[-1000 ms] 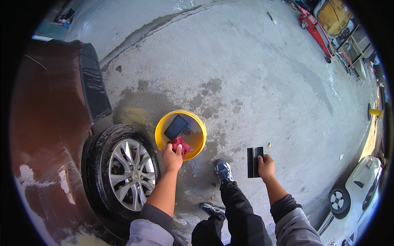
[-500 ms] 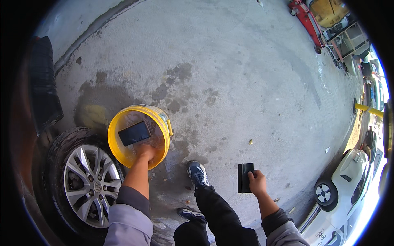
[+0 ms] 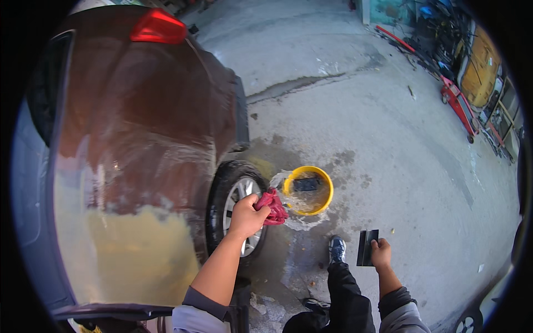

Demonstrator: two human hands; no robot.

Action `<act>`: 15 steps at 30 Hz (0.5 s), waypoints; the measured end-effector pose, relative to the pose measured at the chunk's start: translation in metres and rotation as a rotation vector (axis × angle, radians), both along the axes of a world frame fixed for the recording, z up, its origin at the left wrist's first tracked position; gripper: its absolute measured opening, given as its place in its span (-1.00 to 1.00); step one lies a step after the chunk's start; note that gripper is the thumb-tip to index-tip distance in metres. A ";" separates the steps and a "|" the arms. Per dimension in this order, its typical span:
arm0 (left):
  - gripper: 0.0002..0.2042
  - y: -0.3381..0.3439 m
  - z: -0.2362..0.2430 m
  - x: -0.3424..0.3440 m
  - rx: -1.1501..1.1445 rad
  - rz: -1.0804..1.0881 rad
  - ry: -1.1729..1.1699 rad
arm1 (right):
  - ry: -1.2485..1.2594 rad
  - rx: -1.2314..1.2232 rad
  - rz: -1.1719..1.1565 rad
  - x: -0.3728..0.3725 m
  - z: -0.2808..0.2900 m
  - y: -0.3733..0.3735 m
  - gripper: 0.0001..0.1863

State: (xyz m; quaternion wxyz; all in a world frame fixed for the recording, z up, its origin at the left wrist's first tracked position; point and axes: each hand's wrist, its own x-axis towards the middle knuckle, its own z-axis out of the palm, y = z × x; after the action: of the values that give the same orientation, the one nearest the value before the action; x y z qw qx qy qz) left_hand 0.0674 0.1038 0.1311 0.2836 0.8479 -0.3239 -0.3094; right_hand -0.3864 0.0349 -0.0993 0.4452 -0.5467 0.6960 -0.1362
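Note:
A wet red cloth (image 3: pixel 272 207) hangs bunched in my left hand (image 3: pixel 247 216), which is closed around it in front of the car's wheel (image 3: pixel 229 195). Close by on the right stands a yellow bucket (image 3: pixel 331 191) of murky water, with a dark rectangular block (image 3: pixel 306 184) in it. My right hand (image 3: pixel 381 253) grips a flat black rectangular scraper-like plate (image 3: pixel 367 247) by its edge, over the floor and well to the right of the bucket. Left of my arm is the brown car panel (image 3: pixel 161 111), with a pale yellowish sanded patch (image 3: pixel 139 250) low on it.
Splashed water (image 3: pixel 304 223) rings the bucket on the concrete floor. A red tail light (image 3: pixel 159 26) tops the car panel. At the far right lie a red floor jack (image 3: pixel 459 108) and a yellow panel (image 3: pixel 479 66) among clutter. My shoe (image 3: pixel 337 248) stands below the bucket.
My left hand has come out of the bucket with the red cloth and moved toward the car, with water splashing out. My view has swung left onto the car panel. The right hand still holds the plate.

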 end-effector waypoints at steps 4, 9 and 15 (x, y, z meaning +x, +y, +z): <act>-0.84 0.111 0.264 0.022 -0.165 0.005 -0.546 | -0.190 0.025 0.028 0.046 0.066 0.039 -0.71; -0.57 0.241 0.475 0.031 -0.075 -0.162 -1.390 | -0.215 -0.094 0.161 0.092 0.107 0.075 -0.72; -0.23 0.302 0.449 0.077 0.548 -0.343 -1.552 | -0.224 -0.018 0.196 0.123 0.105 0.092 -0.71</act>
State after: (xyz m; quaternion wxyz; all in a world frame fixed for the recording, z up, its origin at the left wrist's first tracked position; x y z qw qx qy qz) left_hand 0.1443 0.4058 0.5798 -0.2867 0.7978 -0.4649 0.2552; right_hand -0.2637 0.1267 0.0060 0.5263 -0.5973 0.5841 -0.1583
